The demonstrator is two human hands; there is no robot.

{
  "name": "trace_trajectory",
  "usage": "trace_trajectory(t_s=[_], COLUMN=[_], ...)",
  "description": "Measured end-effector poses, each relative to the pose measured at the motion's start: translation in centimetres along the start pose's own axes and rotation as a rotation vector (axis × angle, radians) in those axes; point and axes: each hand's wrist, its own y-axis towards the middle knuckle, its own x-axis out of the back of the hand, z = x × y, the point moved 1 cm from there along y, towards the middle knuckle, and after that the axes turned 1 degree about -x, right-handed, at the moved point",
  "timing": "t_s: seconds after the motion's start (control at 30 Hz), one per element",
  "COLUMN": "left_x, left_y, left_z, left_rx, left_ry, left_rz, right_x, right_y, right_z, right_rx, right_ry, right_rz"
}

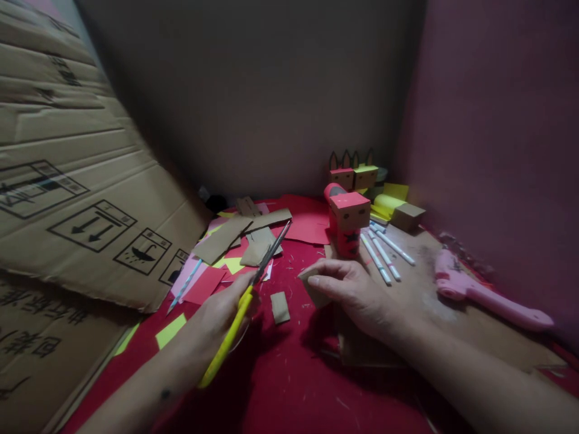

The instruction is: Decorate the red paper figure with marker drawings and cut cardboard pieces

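Observation:
My left hand is closed around a pair of scissors with yellow handles, its blades pointing up and away. Pinched between the thumb and fingers of my right hand is a small piece of cardboard, partly hidden by the fingers. A smaller cardboard rectangle lies on the red tabletop between the two hands. Just beyond my right hand stands a red paper tube figure with a box-shaped cardboard head.
Cardboard and paper scraps cover the back left. A big cardboard box leans in at the left. Several markers and a pink glue gun rest on a cardboard sheet at right. More box-headed figures stand behind.

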Motion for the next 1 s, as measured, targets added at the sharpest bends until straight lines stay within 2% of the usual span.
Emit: trace_trajectory(t_s=[0.07, 0.13, 0.27, 0.4, 0.5, 0.6, 0.73, 0.83, 1.0], left_x=[-0.8, -1.8, -3.6, -4.5, -4.4, -3.8, -2.6, -2.2, -2.6], left_y=[-0.3, -0.4, -0.3, 0.1, 0.4, 1.1, 2.2, 2.9, 3.3], left_z=[-0.6, -0.9, -1.0, -1.4, -2.0, -2.2, -2.0, -1.9, -2.2], left_rx=[0.044, 0.073, 0.045, 0.033, 0.038, -0.023, -0.136, -0.106, -0.073], left_ry=[-0.021, -0.041, -0.107, -0.181, -0.208, -0.165, -0.053, -0.042, -0.106], left_rz=[0.043, 0.029, -0.018, -0.062, -0.066, -0.032, 0.087, 0.192, 0.185], right_x=[0.0, 0.0, -0.1, -0.4, -0.5, -0.5, -0.3, -0.3, -0.6], right_y=[0.2, 0.4, 0.4, -0.1, -0.3, -0.2, 0.0, 0.0, -0.2], right_z=[0.0, -0.1, -0.2, 0.1, 0.4, 0.4, 0.2, 0.3, 0.6], right_rx=[0.040, 0.052, -0.061, -0.109, -0.111, -0.123, -0.095, -0.066, -0.089], right_ry=[0.063, 0.133, 0.211, 0.185, 0.158, 0.183, 0.248, 0.147, -0.044], right_rz=[-0.006, -0.017, -0.023, -0.074, -0.089, -0.040, -0.017, -0.001, -0.054])
